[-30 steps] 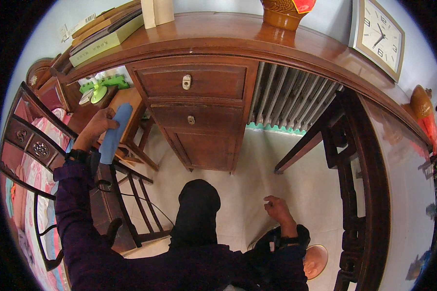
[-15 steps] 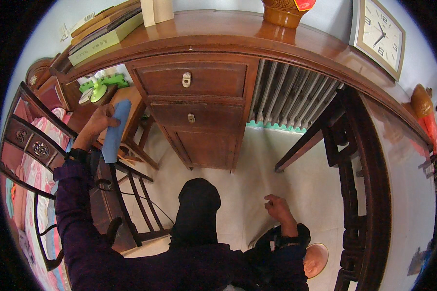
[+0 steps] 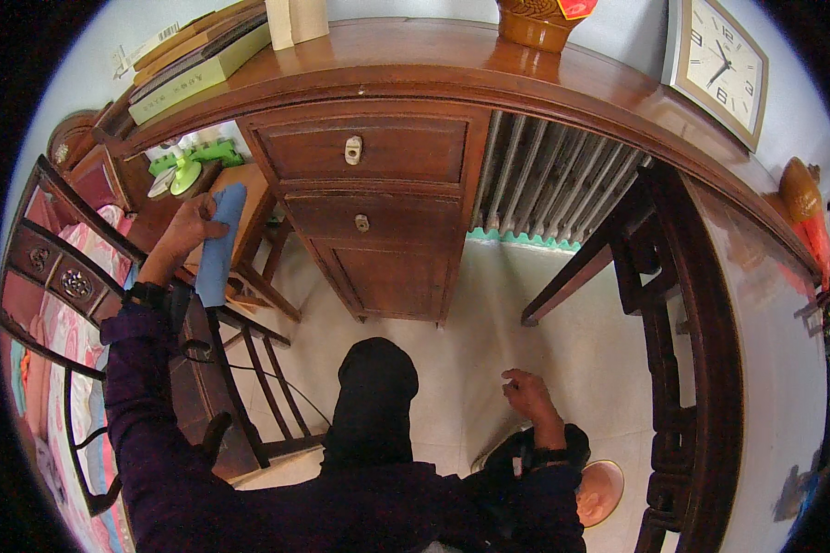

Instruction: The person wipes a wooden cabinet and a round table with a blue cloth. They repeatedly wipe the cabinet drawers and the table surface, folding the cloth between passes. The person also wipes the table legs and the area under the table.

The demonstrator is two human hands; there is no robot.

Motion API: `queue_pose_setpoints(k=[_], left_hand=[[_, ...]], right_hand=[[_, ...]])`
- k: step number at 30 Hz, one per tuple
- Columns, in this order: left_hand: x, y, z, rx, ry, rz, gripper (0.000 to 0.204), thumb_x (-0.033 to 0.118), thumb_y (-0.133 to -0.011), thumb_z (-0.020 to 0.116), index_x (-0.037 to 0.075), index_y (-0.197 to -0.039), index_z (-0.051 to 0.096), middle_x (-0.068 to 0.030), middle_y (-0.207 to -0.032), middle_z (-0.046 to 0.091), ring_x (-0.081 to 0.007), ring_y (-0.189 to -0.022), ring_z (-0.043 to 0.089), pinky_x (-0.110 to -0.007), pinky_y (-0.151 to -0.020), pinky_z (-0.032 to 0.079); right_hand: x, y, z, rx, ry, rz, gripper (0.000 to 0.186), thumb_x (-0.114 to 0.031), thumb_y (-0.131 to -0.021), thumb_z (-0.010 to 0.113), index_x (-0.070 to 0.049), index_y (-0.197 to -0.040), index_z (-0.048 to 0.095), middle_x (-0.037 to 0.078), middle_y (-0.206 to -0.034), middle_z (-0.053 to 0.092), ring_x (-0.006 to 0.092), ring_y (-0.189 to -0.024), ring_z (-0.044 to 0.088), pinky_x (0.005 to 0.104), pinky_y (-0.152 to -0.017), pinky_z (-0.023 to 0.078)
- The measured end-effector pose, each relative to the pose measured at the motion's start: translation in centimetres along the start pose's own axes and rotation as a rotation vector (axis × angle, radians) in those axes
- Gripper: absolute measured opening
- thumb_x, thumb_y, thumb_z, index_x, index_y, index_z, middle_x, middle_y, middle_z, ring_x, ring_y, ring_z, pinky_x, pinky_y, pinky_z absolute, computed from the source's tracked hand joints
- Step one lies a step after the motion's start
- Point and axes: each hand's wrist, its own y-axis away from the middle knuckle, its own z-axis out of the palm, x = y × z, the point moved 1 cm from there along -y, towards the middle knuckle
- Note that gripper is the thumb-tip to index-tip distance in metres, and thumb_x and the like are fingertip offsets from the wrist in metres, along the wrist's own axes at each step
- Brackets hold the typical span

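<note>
My left hand (image 3: 194,226) grips a folded blue cloth (image 3: 219,249), held upright at the left, over a dark wooden chair (image 3: 207,387) and beside a small wooden stool (image 3: 249,184). My right hand (image 3: 530,396) is at the lower right above the tiled floor (image 3: 480,369), fingers loosely curved and apart with nothing in them. My dark-clad knee (image 3: 373,387) is between the hands. In front stands a wooden desk (image 3: 378,55) with two drawers and a cupboard door.
The desk carries stacked boxes (image 3: 194,64), a brown pot (image 3: 535,28) and a square clock (image 3: 715,69). A radiator (image 3: 558,184) is under it. A dark carved table (image 3: 701,369) lines the right, a bed (image 3: 83,424) the left. A cable (image 3: 267,373) hangs by the chair.
My left hand and the blue cloth have risen slightly. My right hand has barely moved, its fingers in much the same pose.
</note>
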Motion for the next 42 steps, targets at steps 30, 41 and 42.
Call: queue_pose_setpoints(k=[30, 41, 42], left_hand=[[-0.5, -0.4, 0.2, 0.049, 0.046, -0.012, 0.071, 0.007, -0.073, 0.080, -0.005, -0.135, 0.047, -0.0121, -0.103, 0.058, -0.0250, -0.097, 0.059, -0.037, -0.085, 0.050], [0.3, 0.2, 0.4, -0.029, -0.086, 0.035, 0.062, 0.004, -0.076, 0.077, -0.008, -0.132, 0.055, -0.0121, -0.099, 0.063, -0.0237, -0.091, 0.061, -0.037, -0.082, 0.049], [0.6, 0.3, 0.3, -0.066, -0.093, 0.040, 0.057, 0.003, -0.076, 0.076, -0.007, -0.129, 0.057, -0.0123, -0.103, 0.064, -0.0237, -0.095, 0.061, -0.037, -0.085, 0.050]], right_hand=[[0.4, 0.5, 0.2, -0.011, 0.056, 0.015, 0.027, -0.015, -0.085, 0.067, -0.006, -0.109, 0.072, 0.021, -0.089, 0.071, 0.0345, -0.081, 0.070, 0.0408, -0.078, 0.055], [0.5, 1.2, 0.6, 0.042, -0.023, -0.001, 0.027, -0.015, -0.084, 0.069, -0.005, -0.110, 0.071, 0.021, -0.087, 0.071, 0.0348, -0.080, 0.070, 0.0402, -0.076, 0.055], [0.4, 1.2, 0.5, 0.054, 0.016, -0.015, 0.028, -0.014, -0.084, 0.069, -0.005, -0.110, 0.071, 0.020, -0.086, 0.071, 0.0345, -0.079, 0.070, 0.0400, -0.076, 0.055]])
